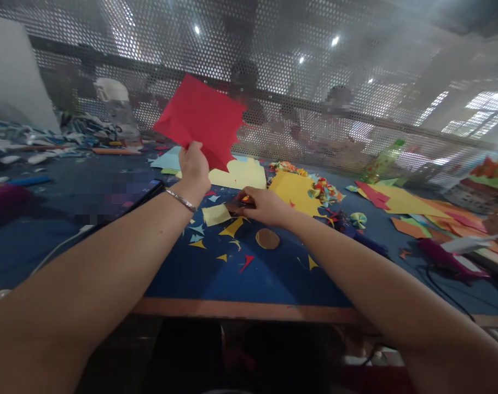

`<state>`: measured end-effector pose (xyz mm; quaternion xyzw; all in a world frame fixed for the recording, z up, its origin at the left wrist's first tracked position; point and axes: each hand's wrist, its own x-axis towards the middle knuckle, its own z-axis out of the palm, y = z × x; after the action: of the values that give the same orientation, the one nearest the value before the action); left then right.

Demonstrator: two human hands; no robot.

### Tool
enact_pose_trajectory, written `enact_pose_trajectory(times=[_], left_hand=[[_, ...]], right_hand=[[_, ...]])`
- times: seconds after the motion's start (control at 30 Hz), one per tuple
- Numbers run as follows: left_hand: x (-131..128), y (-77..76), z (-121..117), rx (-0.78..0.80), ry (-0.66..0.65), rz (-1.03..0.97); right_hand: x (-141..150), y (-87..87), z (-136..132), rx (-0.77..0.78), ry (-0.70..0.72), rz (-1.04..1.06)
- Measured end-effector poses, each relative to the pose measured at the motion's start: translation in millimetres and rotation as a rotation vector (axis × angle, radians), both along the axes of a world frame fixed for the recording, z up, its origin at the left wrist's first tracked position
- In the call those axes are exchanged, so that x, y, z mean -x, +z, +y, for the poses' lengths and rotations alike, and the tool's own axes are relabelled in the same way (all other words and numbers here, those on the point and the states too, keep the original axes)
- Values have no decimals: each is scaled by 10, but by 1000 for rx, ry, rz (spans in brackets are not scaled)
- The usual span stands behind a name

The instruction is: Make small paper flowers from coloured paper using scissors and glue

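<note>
My left hand pinches a sheet of red paper by its lower edge and holds it up above the table. The sheet's right edge is jagged from cut-outs. My right hand rests low over the table with its fingers curled around something dark that I cannot make out. Just left of its fingertips lies a small pale yellow paper piece. A round brown disc is below the right hand. Yellow paper scraps and a red scrap are scattered around it.
Behind the hands lie pale yellow paper, a yellow sheet and a heap of small folded paper pieces. A phone is at left. A green bottle and coloured sheets are at right. A perforated screen stands behind.
</note>
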<state>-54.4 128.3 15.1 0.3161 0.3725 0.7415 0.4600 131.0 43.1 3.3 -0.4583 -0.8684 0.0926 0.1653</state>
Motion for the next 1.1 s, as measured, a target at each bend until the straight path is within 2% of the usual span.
enact_pose_trajectory(times=[0.07,0.13,0.27,0.4,0.5,0.6,0.67,0.73,0.9,1.0,1.1], left_hand=[[-16,29,-37,-33,89,-61],[-36,48,-72,-62,89,-78],[-61,56,-104,-73,19,-88],[-103,51,-117,-56,-79,-75],[-182,43,-167,-29,-199,-55],[-303,29,-285,54,-398,-3],[-391,22,-394,133,-528,89],[-474,18,-507,140,-622,146],[-611,11,-694,176,-748,135],[-634,2,-723,159,-810,113],[-618,-5,-728,134,-819,109]], right_hand=[[92,-38,78,15,-7,-22],[148,-78,125,42,-14,-31],[128,-97,107,78,-29,25],[-34,5,-16,107,-31,139],[-184,136,-139,60,-40,226],[-318,232,-244,-95,-73,313],[-390,242,-281,-171,-100,356],[-445,212,-288,-198,-123,370],[-507,112,-252,-204,-154,272],[-514,101,-248,-206,-138,253],[-517,115,-265,-195,-115,286]])
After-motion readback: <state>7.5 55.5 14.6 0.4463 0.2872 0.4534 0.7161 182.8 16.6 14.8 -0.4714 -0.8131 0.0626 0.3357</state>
